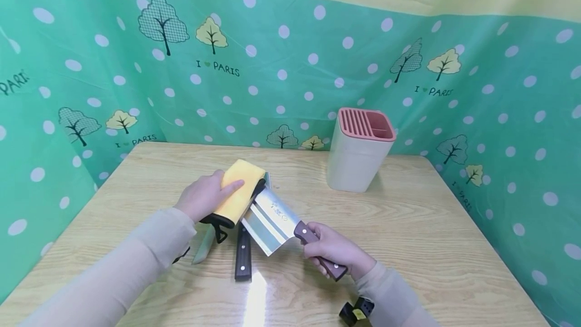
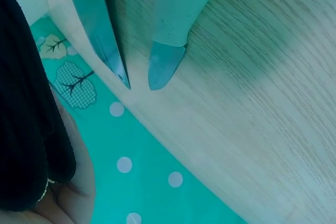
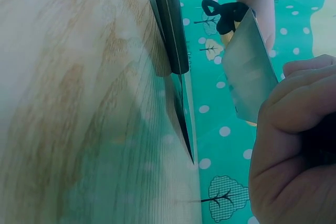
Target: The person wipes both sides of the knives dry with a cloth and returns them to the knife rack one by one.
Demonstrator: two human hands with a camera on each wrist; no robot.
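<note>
My right hand (image 1: 333,249) grips a cleaver (image 1: 279,216) by its dark brown riveted handle, the broad blade slanting up and left above the table. A folded yellow cloth (image 1: 238,185) with black trim and a black loop is in my left hand (image 1: 204,198), with the thumb on top. The cloth lies over the far end of the blade. Beneath them, a dark-handled knife (image 1: 243,256) rests on the table; its blade is partly covered in the head view. To its left is a pale green handle (image 2: 181,14). A pointed blade (image 2: 100,30) lies beside that handle in the left wrist view.
A white knife holder (image 1: 354,160) with a pink slotted top stands at the back right of the wooden table (image 1: 436,226). Behind the table hangs a green dotted curtain (image 1: 281,100).
</note>
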